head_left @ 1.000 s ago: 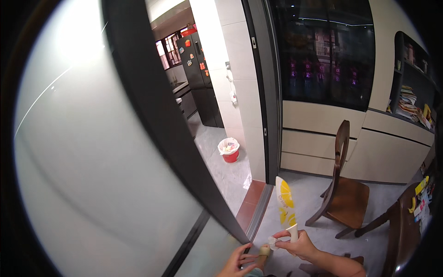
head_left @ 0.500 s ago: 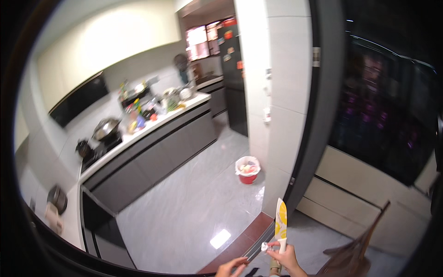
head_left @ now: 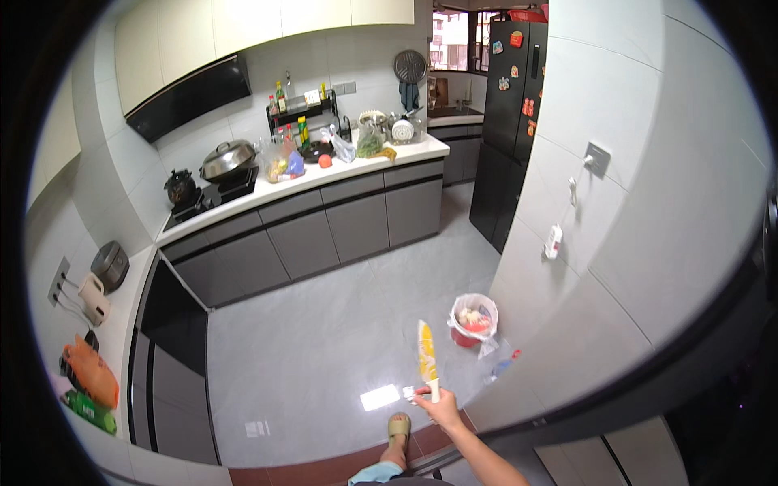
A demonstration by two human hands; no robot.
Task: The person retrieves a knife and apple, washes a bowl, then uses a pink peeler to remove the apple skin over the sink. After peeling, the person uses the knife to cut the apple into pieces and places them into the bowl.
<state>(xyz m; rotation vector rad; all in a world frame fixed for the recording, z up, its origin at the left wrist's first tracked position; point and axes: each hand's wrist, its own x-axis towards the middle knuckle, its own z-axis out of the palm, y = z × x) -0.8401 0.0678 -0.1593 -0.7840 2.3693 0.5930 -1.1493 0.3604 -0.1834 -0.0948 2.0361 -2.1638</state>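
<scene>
Your left hand is now missing from frame, its fingers unreadable, leaving your right hand (head_left: 438,407) alone carrying the yellow-patterned knife (head_left: 427,353) above the kitchen floor (head_left: 308,356), fingers clamping its white handle (head_left: 434,391), a small white piece (head_left: 408,393) showing at the fingertips, while your sandal (head_left: 399,424) is clearing the brown threshold (head_left: 284,475).

One right hand (head_left: 442,411) grips one knife (head_left: 427,354) and one small white object (head_left: 408,393), with one slipper (head_left: 399,424) visible below the grip. Near the grip, beyond it to the right, stands one red bucket (head_left: 464,338); farther off on that side are one wall socket (head_left: 597,159) and one fridge (head_left: 504,125) bearing at least five magnets (head_left: 528,107). Well to the left of the grip sit one kettle (head_left: 94,301), one rice cooker (head_left: 110,266) and one orange bag (head_left: 93,371). Far beyond it, also leftward, are one lidded pan (head_left: 228,162), one black pot (head_left: 180,188) and one range hood (head_left: 191,97).
</scene>
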